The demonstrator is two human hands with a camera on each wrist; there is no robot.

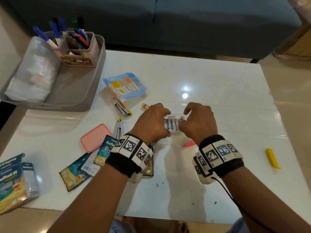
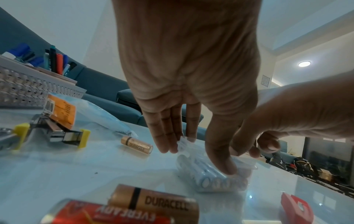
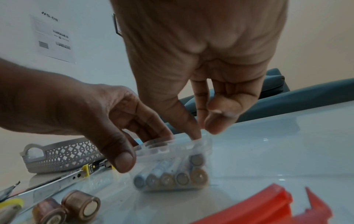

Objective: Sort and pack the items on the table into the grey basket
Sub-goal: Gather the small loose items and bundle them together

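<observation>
A clear plastic bag of several white batteries (image 1: 173,126) (image 2: 210,182) (image 3: 172,174) lies on the white table (image 1: 210,84) near its middle. My left hand (image 1: 165,123) (image 2: 197,159) grips the bag's left side, thumb pressing its near end and fingers at the open rim. From the right, my right hand (image 1: 185,118) (image 3: 205,133) pinches the bag's mouth, thumb tip at the opening. The grey basket (image 1: 80,98) (image 3: 63,157) stands at the far left and holds a pen holder (image 1: 79,49) and a plastic-wrapped pack (image 1: 33,71).
A loose Duracell battery (image 1: 145,106) (image 2: 137,144) lies just left of my hands; two larger cells (image 2: 153,200) sit nearer. Two staplers (image 1: 120,107), a blue packet (image 1: 125,85), a pink lid (image 1: 95,137), sachets (image 1: 79,170), a box (image 1: 15,180), a pink clip (image 1: 190,143) and a yellow clip (image 1: 272,158) are scattered around.
</observation>
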